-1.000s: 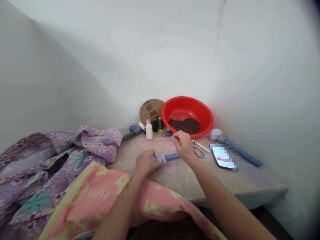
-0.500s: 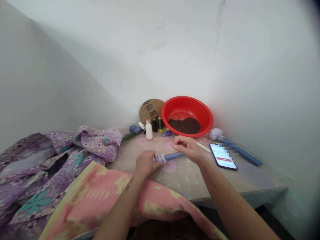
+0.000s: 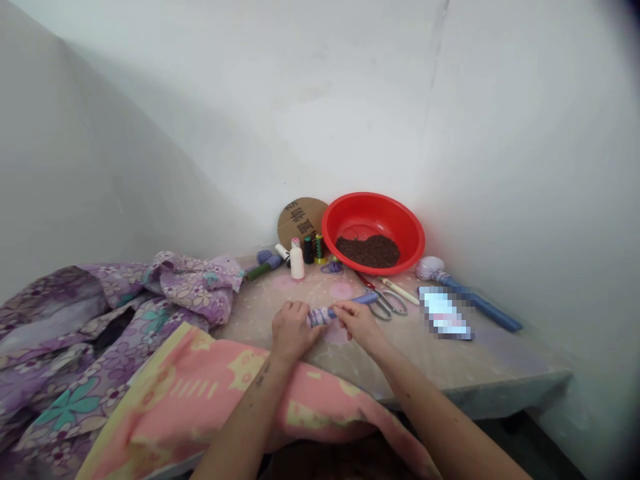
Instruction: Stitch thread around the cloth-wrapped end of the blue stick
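My left hand [image 3: 293,330] is wrapped round one end of a blue rod [image 3: 364,300], which lies across the table pointing right. Patterned purple and white cloth [image 3: 318,316] is wound round the rod beside my fingers. Just right of that cloth, my right hand [image 3: 356,323] is pinched close at the rod; whatever its fingertips hold is too small to make out. Scissors with silver handles and red on the blades [image 3: 368,283] lie past the rod's far end.
A red basin [image 3: 415,233] with dark brown grains stands at the back, by thread spools [image 3: 297,261] and a cardboard disc [image 3: 300,220]. Right: a white pen [image 3: 401,292], a phone [image 3: 445,313], another blue rod [image 3: 483,303]. Left: floral cloth [image 3: 165,313]; pink cloth [image 3: 200,393] in front.
My right hand has moved left and down to the wrapped part of the rod, uncovering the scissors. My left hand has stayed nearly in place on the rod.
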Demonstrator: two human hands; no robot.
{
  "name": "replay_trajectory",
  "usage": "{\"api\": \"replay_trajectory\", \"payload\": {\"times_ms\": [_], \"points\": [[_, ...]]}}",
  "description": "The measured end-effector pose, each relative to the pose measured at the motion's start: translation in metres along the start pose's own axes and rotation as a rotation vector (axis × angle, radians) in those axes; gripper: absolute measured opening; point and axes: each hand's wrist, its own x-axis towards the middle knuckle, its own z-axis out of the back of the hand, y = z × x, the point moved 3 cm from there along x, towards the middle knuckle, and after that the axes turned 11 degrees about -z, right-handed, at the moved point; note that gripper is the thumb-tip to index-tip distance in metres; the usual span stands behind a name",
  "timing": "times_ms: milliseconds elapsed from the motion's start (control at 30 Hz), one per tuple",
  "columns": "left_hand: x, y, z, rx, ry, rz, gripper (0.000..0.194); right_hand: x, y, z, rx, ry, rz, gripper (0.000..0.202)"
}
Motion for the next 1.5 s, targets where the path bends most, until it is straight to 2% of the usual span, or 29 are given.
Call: {"api": "replay_trajectory", "payload": {"times_ms": [133, 333, 633, 1100, 1500], "points": [[-0.001, -0.002, 0.000, 0.011, -0.041, -0.020, 0.032, -0.001, -0.021, -0.007, -0.163, -0.089, 0.131, 0.021], [-0.004, -0.003, -0.001, -0.001, -0.074, -0.060, 0.029, -0.006, -0.035, -0.014, -0.247, -0.115, 0.154, 0.024], [-0.005, -0.003, -0.001, 0.002, -0.157, -0.110, 0.024, -0.010, -0.040, -0.015, -0.297, -0.117, 0.146, 0.026], [-0.005, -0.002, -0.001, -0.025, -0.143, -0.099, 0.025, -0.008, -0.047, -0.017, -0.289, -0.074, 0.115, 0.027], [-0.004, 0.000, -0.003, -0.032, -0.154, -0.115, 0.028, -0.012, -0.043, -0.022, -0.410, -0.162, 0.082, 0.028]]}}
